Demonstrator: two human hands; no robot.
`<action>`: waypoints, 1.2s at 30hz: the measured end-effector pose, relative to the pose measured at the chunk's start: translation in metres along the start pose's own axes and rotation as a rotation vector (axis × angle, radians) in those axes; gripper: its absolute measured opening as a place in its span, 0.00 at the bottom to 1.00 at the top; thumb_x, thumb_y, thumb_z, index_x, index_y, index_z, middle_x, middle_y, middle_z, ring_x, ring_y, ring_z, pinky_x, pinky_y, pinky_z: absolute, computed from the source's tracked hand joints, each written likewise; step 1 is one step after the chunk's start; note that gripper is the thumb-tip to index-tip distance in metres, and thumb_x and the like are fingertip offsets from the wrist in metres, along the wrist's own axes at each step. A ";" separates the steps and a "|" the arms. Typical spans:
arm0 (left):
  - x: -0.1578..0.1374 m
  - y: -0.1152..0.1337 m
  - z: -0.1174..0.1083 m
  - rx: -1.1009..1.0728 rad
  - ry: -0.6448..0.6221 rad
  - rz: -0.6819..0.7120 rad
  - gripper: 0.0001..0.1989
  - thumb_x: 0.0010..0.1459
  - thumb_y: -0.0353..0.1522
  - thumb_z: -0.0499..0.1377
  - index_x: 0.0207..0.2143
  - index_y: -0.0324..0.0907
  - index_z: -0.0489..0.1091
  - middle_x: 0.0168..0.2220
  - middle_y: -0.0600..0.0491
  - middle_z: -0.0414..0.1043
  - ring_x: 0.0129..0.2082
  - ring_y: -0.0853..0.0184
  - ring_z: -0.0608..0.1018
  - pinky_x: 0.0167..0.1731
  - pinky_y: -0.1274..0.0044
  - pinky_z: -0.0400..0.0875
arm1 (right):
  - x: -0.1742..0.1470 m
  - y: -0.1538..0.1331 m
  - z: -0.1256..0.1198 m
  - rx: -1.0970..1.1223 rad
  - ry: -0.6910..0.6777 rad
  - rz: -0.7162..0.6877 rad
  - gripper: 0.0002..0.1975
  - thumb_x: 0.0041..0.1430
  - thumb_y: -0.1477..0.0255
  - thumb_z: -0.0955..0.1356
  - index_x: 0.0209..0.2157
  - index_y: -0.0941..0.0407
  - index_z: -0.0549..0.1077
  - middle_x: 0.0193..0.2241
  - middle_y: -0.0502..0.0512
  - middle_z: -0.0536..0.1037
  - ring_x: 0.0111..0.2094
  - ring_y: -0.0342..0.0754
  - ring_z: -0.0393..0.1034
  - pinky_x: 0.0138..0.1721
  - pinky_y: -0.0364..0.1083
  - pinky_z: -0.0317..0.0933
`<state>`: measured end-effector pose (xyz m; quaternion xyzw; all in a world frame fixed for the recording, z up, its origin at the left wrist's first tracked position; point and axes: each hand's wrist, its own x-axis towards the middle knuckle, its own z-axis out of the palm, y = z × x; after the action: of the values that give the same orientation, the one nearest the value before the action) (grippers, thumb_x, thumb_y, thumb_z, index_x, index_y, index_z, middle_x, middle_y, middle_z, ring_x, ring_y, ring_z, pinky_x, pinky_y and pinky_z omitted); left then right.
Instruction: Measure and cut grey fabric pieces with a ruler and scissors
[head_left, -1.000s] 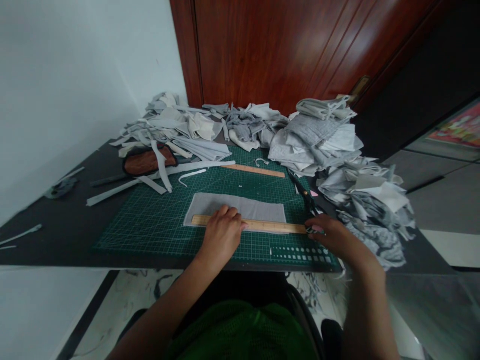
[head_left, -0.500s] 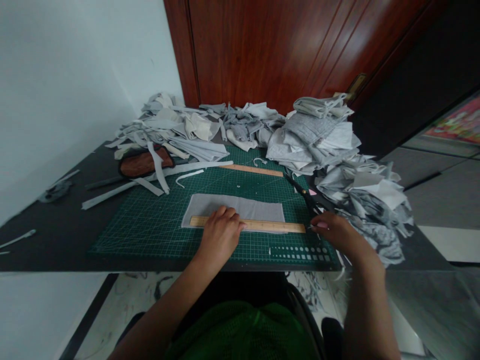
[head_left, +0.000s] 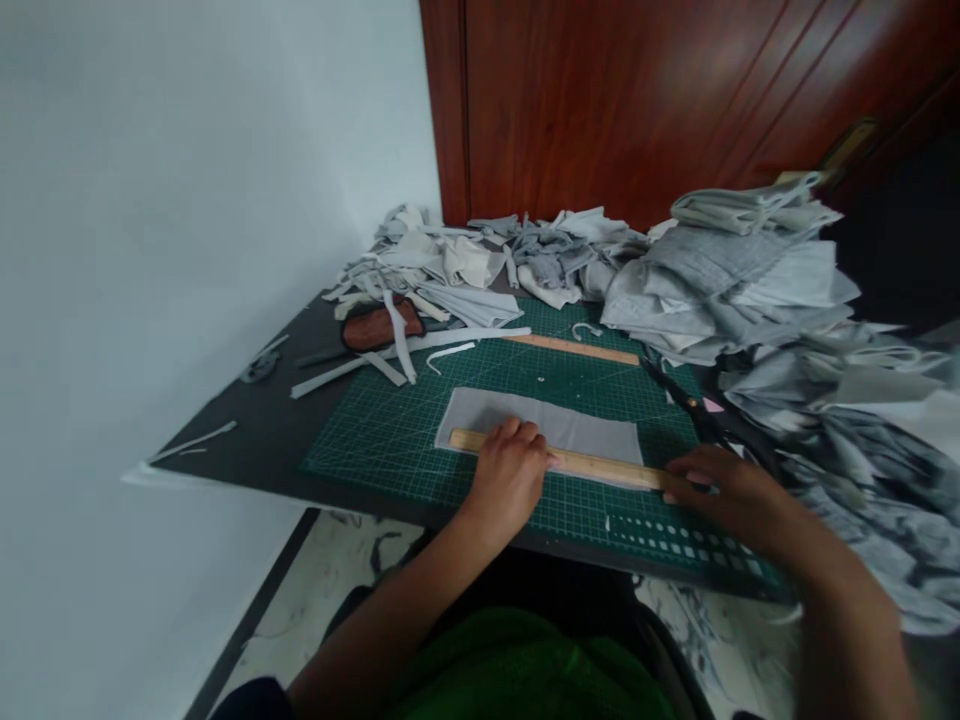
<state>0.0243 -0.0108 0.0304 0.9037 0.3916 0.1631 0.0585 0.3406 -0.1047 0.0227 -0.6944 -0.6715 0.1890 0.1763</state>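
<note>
A light grey piece of cloth lies flat on a green cutting mat. Across its near edge runs a wooden ruler. My left hand presses down on the ruler left of its middle, fingers curled over it. At the ruler's right end, my right hand closes finger and thumb around the tip. A small dark patch shows between those fingers, too unclear to name. Black scissors lie just beyond my right hand. A second wooden ruler rests farther back on the mat.
Stacked grey cloth and crumpled cloth fill the right side. Fabric scraps are heaped at the back left, near a brown pad with a black rim. Loose strips lie to the left. The table's front edge is close.
The view has swung left. My right hand has moved in from just beyond the ruler's right end onto that end. My left hand stays on the ruler.
</note>
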 end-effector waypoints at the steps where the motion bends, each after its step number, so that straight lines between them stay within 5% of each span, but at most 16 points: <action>1: -0.001 0.000 0.001 0.000 0.010 0.005 0.08 0.68 0.32 0.61 0.34 0.39 0.76 0.38 0.48 0.76 0.45 0.57 0.75 0.43 0.65 0.71 | 0.001 0.004 0.002 -0.006 0.002 -0.001 0.10 0.57 0.61 0.71 0.35 0.50 0.84 0.37 0.57 0.84 0.39 0.56 0.81 0.42 0.52 0.73; 17: -0.005 -0.001 0.008 -0.001 0.065 0.031 0.07 0.67 0.31 0.62 0.34 0.39 0.75 0.37 0.50 0.75 0.44 0.57 0.75 0.42 0.65 0.71 | 0.006 0.017 0.000 -0.063 -0.111 0.037 0.18 0.54 0.51 0.71 0.37 0.48 0.84 0.40 0.58 0.85 0.43 0.60 0.82 0.44 0.52 0.76; 22: -0.004 -0.002 0.009 -0.013 0.053 0.020 0.07 0.67 0.31 0.63 0.34 0.40 0.75 0.37 0.50 0.74 0.44 0.57 0.75 0.42 0.66 0.71 | 0.001 0.014 0.004 -0.109 0.009 0.003 0.20 0.53 0.49 0.71 0.35 0.50 0.84 0.37 0.59 0.85 0.39 0.60 0.82 0.39 0.53 0.76; 31: -0.005 -0.003 0.009 -0.024 0.053 0.021 0.05 0.66 0.29 0.63 0.34 0.40 0.75 0.37 0.50 0.75 0.44 0.57 0.75 0.42 0.65 0.71 | 0.009 -0.069 0.038 0.073 0.290 -0.260 0.14 0.71 0.67 0.62 0.47 0.54 0.79 0.39 0.60 0.82 0.39 0.55 0.80 0.43 0.51 0.74; 36: -0.005 -0.002 0.004 -0.040 0.027 -0.004 0.06 0.67 0.30 0.63 0.34 0.39 0.76 0.38 0.51 0.75 0.44 0.57 0.75 0.43 0.65 0.71 | 0.014 -0.102 0.068 0.039 0.219 -0.331 0.24 0.66 0.81 0.56 0.55 0.56 0.75 0.41 0.62 0.80 0.39 0.53 0.80 0.42 0.50 0.75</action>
<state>0.0214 -0.0126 0.0248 0.8993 0.3908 0.1829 0.0713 0.2186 -0.0873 0.0146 -0.5875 -0.7495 0.0939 0.2904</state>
